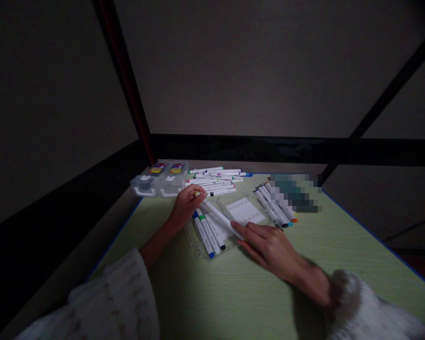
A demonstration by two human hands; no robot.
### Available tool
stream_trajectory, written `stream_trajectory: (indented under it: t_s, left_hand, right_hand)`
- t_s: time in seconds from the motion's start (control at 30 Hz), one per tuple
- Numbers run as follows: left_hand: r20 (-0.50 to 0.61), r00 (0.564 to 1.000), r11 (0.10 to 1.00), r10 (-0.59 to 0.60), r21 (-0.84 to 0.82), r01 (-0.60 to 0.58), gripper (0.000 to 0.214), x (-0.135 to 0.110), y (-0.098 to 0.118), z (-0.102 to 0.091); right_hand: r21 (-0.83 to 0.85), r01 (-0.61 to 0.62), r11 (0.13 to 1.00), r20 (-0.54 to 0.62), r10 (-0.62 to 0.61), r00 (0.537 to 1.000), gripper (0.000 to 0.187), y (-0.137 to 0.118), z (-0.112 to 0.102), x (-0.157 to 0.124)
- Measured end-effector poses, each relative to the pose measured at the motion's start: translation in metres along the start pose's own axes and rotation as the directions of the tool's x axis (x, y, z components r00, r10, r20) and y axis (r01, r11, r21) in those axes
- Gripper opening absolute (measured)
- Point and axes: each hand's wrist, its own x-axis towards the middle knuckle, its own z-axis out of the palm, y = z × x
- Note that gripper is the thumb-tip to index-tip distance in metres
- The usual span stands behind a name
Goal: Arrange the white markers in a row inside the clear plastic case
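A white marker slants across the middle of the table, held at both ends. My left hand pinches its far yellowish end, while my right hand grips the near end, its fingertips hiding that tip. Below the marker lies an opened clear plastic case with white paper inside. Two markers, one blue-ended and one with a green band, rest side by side in the case's left part. A printed white card shows in its right part.
Two clear lidded boxes with labels stand at the back left. Several thin white markers lie in a pile beside them. Thicker markers lie to the right, next to a pixelated dark item. The greenish table has blue edges; walls rise behind.
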Motion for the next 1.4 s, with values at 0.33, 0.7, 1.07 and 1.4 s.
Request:
stream_trajectory:
  t_s: [0.33, 0.7, 1.07, 1.4]
  left_hand:
    - [-0.051, 0.994, 0.985, -0.096, -0.15, 0.087, 0.025, 0.004, -0.007, 0.002]
    - [-0.118, 0.978, 0.969, -0.172, -0.2, 0.146, 0.029, 0.001, -0.014, 0.003]
    - [-0.131, 0.974, 0.975, -0.184, -0.147, 0.164, 0.024, -0.001, -0.013, 0.004]
    - [-0.102, 0.98, 0.984, -0.173, -0.052, 0.168, 0.02, -0.002, -0.013, 0.005]
  right_hand:
    - [-0.021, 0.02, 1.0, 0.004, -0.02, 1.0, 0.035, 0.0, 0.001, -0.001]
    - [-0.045, 0.048, 0.998, -0.003, -0.049, 0.999, 0.033, -0.003, 0.001, 0.0]
    - [-0.033, 0.077, 0.997, -0.014, -0.077, 0.997, 0.029, -0.003, 0.004, -0.001]
    - [-0.011, 0.14, 0.99, 0.092, -0.138, 0.986, 0.028, -0.004, 0.003, 0.001]
